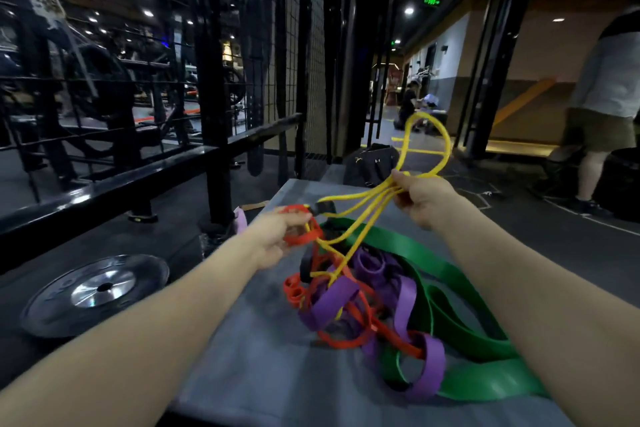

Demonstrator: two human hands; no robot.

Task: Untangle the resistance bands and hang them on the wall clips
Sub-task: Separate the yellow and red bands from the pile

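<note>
Head view: tangled bands on a grey platform point(263, 367).
Yellow band point(429, 146): rose from the tangle, pinched by the right hand point(427, 199).
Left hand point(277, 236): gripped the red band point(346, 343) beside it.
Advice: pull gently, feeding loops free.

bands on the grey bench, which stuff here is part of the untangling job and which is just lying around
Part of the job:
yellow band, held by right hand
red band, held by left hand
purple band
green band

Just lying about:
weight plate
black bag
</note>
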